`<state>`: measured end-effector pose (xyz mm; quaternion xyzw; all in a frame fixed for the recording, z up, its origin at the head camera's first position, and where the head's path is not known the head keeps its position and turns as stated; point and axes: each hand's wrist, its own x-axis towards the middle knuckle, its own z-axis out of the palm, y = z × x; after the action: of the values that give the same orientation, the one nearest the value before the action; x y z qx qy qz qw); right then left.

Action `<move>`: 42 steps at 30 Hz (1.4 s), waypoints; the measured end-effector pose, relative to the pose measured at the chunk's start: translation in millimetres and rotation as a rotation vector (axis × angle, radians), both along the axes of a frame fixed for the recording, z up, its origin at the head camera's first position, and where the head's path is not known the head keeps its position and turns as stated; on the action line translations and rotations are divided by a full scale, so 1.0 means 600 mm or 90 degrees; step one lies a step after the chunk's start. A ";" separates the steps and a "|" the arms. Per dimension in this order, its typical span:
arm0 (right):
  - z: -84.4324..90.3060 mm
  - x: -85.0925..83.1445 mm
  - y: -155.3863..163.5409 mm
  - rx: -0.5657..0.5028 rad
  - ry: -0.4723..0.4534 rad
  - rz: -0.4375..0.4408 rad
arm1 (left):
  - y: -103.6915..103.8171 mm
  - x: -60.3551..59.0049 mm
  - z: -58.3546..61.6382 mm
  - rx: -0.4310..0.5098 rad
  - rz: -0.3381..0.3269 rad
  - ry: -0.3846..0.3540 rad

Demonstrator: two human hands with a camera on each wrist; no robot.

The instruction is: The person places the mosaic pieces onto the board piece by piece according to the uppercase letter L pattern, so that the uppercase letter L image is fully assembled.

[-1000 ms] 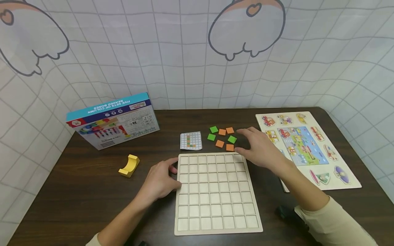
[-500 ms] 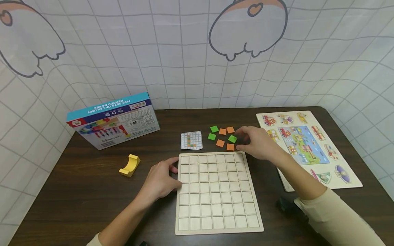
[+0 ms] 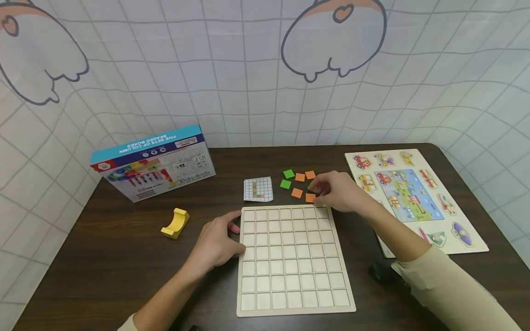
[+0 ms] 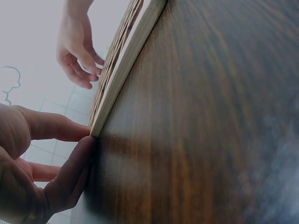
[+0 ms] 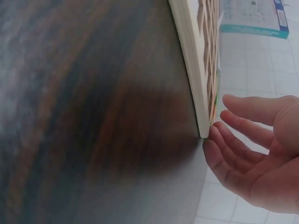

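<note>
My left hand [image 3: 218, 242] rests at the left edge of a pale wooden grid board [image 3: 293, 257], its thumb and a finger touching the rim. In the left wrist view, those fingers [image 4: 77, 161] meet the board's edge [image 4: 126, 60]. My right hand [image 3: 341, 191] is over the loose square tiles beyond the board's far right corner. Its fingers are loosely bent above a partly covered green tile [image 3: 311, 186], the thumb beside an orange tile [image 3: 310, 197]. The right wrist view shows a gap between thumb and fingers, with no tile lifted in them.
A small grid pattern card [image 3: 258, 189] lies left of the tiles. A yellow curved block [image 3: 175, 223] and a cardboard box [image 3: 153, 163] are at the left. A picture puzzle board [image 3: 414, 202] lies at the right, under the right forearm.
My right hand has moved left from beside the tiles to over the green one, partly hiding it. The left hand has stayed at the board's edge.
</note>
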<state>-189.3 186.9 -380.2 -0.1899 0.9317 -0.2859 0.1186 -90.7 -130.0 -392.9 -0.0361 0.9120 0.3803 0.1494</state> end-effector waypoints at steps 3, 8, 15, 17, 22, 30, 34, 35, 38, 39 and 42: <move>-0.004 -0.002 -0.002 0.001 -0.011 -0.002 | 0.001 0.000 0.001 -0.005 -0.001 0.001; -0.006 -0.004 -0.006 0.004 -0.020 -0.012 | 0.002 -0.002 0.002 -0.003 0.004 -0.001; -0.009 -0.007 -0.014 0.013 -0.011 -0.020 | 0.001 -0.003 0.000 -0.003 0.002 0.001; -0.009 -0.008 -0.015 0.015 -0.006 -0.020 | 0.001 -0.003 -0.001 -0.005 0.001 0.000; -0.010 -0.008 -0.019 0.021 0.001 -0.024 | 0.000 -0.003 0.000 -0.005 -0.001 -0.006; -0.012 -0.010 -0.023 0.034 0.009 -0.024 | -0.001 -0.001 -0.003 0.012 0.000 0.001; -0.011 -0.013 -0.024 0.040 0.001 -0.020 | -0.001 -0.001 -0.004 0.008 -0.001 0.003; -0.011 -0.014 -0.024 0.041 -0.002 -0.019 | -0.001 -0.001 -0.005 0.007 0.000 0.002; -0.010 -0.016 -0.024 0.037 -0.005 -0.013 | -0.001 -0.002 -0.006 0.006 0.000 -0.002; -0.010 -0.016 -0.024 0.035 -0.006 -0.011 | -0.001 -0.002 -0.006 0.006 0.000 -0.002; -0.011 -0.018 -0.024 0.031 -0.005 -0.005 | 0.000 -0.002 -0.006 0.007 0.001 -0.003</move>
<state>-200.3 172.6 -386.6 -0.1818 0.9387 -0.2644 0.1260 -92.1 -130.0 -396.4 -0.0370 0.9096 0.3851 0.1516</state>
